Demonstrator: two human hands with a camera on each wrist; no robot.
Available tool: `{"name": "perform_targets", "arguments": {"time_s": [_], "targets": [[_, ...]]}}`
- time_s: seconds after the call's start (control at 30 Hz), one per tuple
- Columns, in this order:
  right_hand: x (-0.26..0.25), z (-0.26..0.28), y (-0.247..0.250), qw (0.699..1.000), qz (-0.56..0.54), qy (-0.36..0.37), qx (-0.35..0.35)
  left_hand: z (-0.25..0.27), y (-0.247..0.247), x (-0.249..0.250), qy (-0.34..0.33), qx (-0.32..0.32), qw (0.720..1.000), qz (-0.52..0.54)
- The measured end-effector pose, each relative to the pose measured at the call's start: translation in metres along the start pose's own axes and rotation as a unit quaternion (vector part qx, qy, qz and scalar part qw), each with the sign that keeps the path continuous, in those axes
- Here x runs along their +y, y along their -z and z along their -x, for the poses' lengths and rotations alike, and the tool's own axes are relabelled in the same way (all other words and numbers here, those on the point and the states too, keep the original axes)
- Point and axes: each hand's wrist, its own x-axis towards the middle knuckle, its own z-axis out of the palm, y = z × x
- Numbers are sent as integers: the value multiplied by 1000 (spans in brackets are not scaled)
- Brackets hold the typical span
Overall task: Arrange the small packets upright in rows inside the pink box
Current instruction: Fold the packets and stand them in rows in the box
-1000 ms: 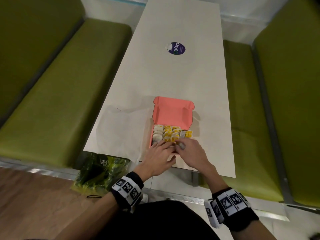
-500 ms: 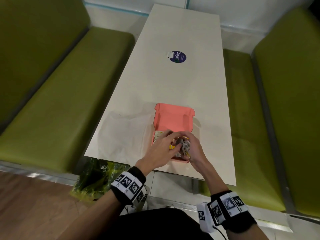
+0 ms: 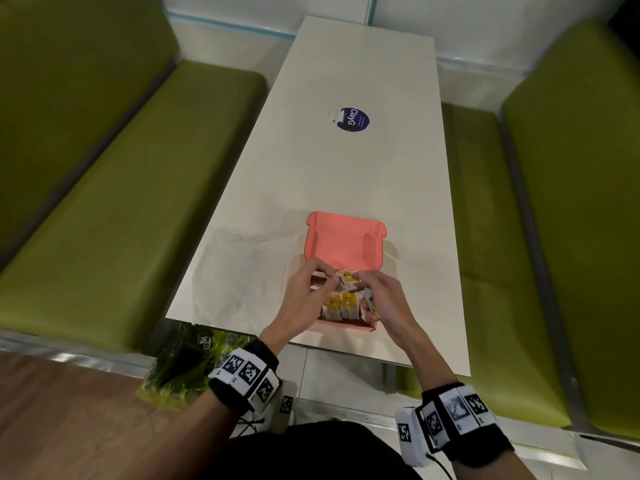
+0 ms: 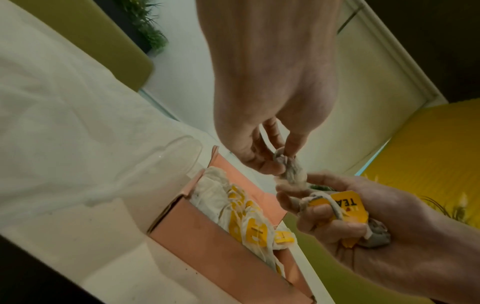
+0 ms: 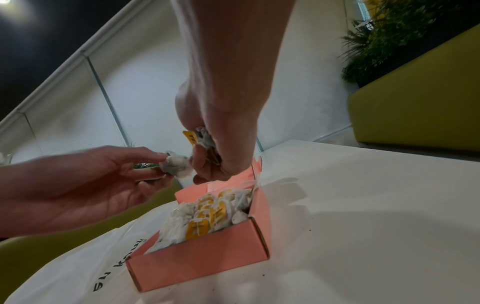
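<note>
The pink box [image 3: 341,242] stands open near the table's front edge with its lid tilted back. Several small white packets with yellow tags [image 3: 341,304] stand upright in rows inside it. Both hands hover just above the box. My right hand [image 3: 370,289] grips a bunch of packets [image 4: 345,203] in its curled fingers. My left hand [image 3: 320,282] pinches one packet [image 4: 292,172] between thumb and fingertips, right at the right hand's fingertips. The right wrist view shows that single packet [image 5: 176,166] beside the bunch [image 5: 200,135], over the filled box [image 5: 202,259].
A crumpled white plastic bag [image 3: 249,271] lies on the table left of the box. A round purple sticker [image 3: 353,119] marks the white table [image 3: 346,174] farther back. Green benches [image 3: 121,202] flank both sides. A green bag [image 3: 187,358] lies on the floor below the front edge.
Both hands rose from the box's front edge to above it. The right hand now holds a bunch of packets, and the left has pinched one of them.
</note>
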Motion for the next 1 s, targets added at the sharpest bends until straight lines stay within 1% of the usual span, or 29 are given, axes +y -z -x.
{"name": "perform_targets", "arguments": {"time_s": [0.13,0.23,0.33,0.4,0.47,0.53,0.57,0.63,0.67,0.77,0.83,0.9,1.0], "targets": [[6,-4,3,999,-15,8,44,0,3,2,-17,43,998,38],[3,0,0,999,-50,-11,14,1,4,-1,-44,56,997,24],[-1,3,-8,999,-31,-1,-6,6,2,-2,-90,33,995,-33],[-2,1,-12,999,-21,36,11,10,1,-3,-112,8,991,-67],[-1,0,-12,996,13,86,37,11,2,-5,-121,-11,989,-87],[-1,0,-11,990,37,130,42,12,5,-5,-124,-8,988,-92],[-2,0,-11,988,45,145,37,13,6,-3,-121,3,989,-82],[-3,0,-9,983,73,167,15,12,7,4,-94,27,994,-46],[-4,0,-8,979,94,180,3,10,9,7,-76,28,996,-37],[-7,1,-7,966,134,221,-15,1,13,11,-53,-14,996,-68],[-8,2,-7,961,134,242,-12,-3,14,16,-72,-39,992,-93],[-6,4,-9,961,131,244,-14,-4,14,21,-94,-41,990,-99],[9,5,-12,960,165,224,-37,-7,17,21,-98,-35,988,-111]]}}
